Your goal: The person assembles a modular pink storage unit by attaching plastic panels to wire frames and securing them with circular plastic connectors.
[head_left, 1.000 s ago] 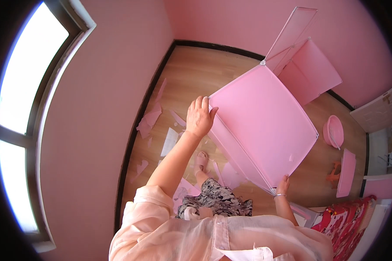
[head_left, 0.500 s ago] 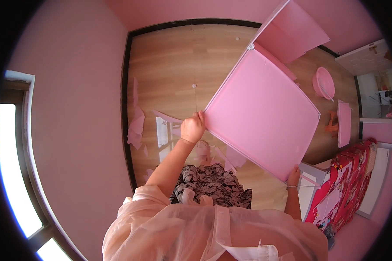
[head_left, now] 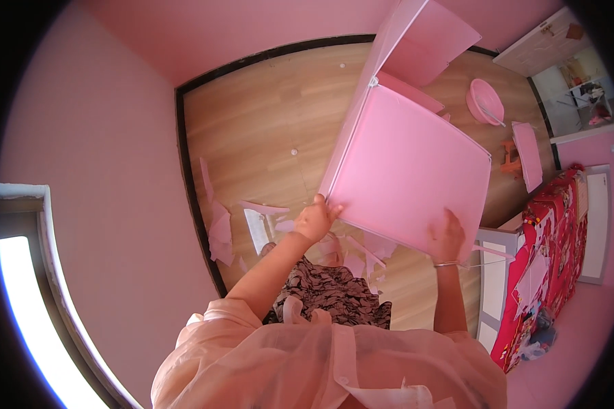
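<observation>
A tall, box-shaped pink cabinet (head_left: 409, 160) stands ahead of me, its smooth pink top framed by raised edges. At its near left corner, my left hand (head_left: 315, 219) grips the edge, thumb over the top side. My right hand (head_left: 449, 233) lies on the top close to the near right corner, fingers spread and slightly blurred, with nothing held. A bracelet circles the right wrist. Beyond the far edge, a pink panel (head_left: 443, 41) sticks out from the cabinet. The cabinet's lower part is hidden.
Torn pink sheet scraps (head_left: 220, 235) litter the wooden floor (head_left: 252, 123) by the left wall and my feet. Farther right are a pink basin (head_left: 486, 102), an orange stool (head_left: 510, 158) and a pink board (head_left: 527, 157). A red-covered bed (head_left: 549, 252) stands at the right.
My right hand has moved from the near right edge onto the cabinet's top, its fingers opening out. My left hand has shifted slightly at its corner. The view has turned a little.
</observation>
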